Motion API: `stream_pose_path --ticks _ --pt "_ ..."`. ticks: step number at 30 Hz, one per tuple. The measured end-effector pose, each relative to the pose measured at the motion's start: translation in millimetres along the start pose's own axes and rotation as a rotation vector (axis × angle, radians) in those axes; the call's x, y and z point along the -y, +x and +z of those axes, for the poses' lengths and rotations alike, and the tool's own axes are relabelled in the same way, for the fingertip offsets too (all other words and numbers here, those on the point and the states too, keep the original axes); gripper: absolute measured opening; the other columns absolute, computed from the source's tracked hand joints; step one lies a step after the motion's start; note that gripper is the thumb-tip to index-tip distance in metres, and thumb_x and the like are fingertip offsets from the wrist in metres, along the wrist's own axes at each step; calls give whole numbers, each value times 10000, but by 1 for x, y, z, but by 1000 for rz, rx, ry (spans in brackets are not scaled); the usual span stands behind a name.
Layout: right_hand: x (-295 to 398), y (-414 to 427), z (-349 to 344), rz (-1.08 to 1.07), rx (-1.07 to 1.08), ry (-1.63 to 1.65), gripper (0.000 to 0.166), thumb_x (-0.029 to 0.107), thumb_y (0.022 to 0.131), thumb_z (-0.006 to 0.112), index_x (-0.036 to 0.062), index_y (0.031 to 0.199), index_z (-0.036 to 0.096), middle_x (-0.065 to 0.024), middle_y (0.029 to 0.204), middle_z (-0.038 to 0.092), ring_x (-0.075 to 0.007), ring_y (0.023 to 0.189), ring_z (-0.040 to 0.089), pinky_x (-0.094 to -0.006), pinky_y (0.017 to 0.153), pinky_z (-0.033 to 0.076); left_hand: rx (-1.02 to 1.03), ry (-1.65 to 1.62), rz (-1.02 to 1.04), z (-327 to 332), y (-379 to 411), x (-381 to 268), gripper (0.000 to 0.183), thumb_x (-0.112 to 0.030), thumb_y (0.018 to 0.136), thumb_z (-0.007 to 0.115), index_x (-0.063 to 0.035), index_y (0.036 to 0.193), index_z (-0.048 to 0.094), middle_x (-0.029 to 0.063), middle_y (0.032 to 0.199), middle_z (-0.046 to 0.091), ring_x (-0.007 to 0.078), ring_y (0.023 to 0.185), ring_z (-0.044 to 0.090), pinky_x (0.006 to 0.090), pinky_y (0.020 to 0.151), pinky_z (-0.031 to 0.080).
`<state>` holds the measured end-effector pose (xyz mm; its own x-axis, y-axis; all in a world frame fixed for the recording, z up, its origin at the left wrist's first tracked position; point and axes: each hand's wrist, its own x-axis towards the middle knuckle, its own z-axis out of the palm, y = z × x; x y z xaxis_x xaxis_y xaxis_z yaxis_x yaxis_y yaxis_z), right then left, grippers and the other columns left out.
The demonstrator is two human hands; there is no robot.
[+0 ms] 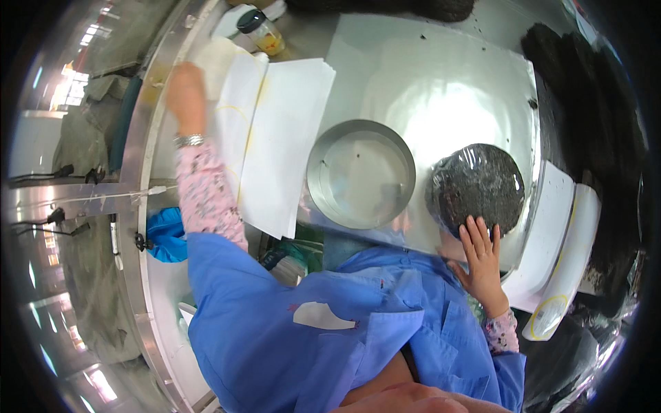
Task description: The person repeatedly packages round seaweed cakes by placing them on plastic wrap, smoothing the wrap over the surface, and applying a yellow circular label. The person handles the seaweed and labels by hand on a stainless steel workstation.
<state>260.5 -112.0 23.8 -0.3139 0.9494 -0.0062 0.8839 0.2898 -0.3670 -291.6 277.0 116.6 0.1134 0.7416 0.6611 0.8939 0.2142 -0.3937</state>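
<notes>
My right hand (480, 258) rests with spread fingers on the near edge of a round dark disc under clear plastic film (477, 188). That disc lies on a shiny metal plate (382, 67). Left of it, a round metal ring or shallow pan (361, 224) sits on the same plate, with a few dark specks inside. My left hand (187, 95) is stretched out to the far left, blurred, beside a stack of white sheets (284, 139) with yellow marks. Its fingers look curled, and whether they hold anything cannot be made out.
A dark-lidded clear jar (261, 33) with something yellow stands at the back left. Dark fibrous material (583, 103) lies along the right side. A rolled white sheet (563, 263) is at the lower right. A metal frame (131, 206) runs down the left; blue plastic (166, 235) hangs near it.
</notes>
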Motion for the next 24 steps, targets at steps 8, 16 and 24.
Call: stream_pose_path --ticks 8,16,24 --pt "-12 23 -61 234 -358 1181 856 670 1044 409 -54 1500 449 -223 1512 525 -323 1394 526 -441 1187 370 -207 -1277 378 -250 -122 -172 286 -50 989 625 77 1245 640 235 1285 682 383 1209 667 445 995 562" --pt "-79 29 -67 606 -480 914 293 284 1023 668 -9 1041 670 -68 1127 647 -119 883 616 -258 790 517 -15 -1587 875 -287 -211 -296 309 -20 877 706 94 1162 669 251 1283 672 400 1260 643 448 998 580" --pt "-93 61 -36 446 -583 428 210 154 957 736 -27 890 654 -90 987 618 -142 691 558 -277 576 466 119 -1526 862 -268 -226 -314 333 -7 852 678 105 1165 662 249 1324 643 408 1306 603 454 1051 557"
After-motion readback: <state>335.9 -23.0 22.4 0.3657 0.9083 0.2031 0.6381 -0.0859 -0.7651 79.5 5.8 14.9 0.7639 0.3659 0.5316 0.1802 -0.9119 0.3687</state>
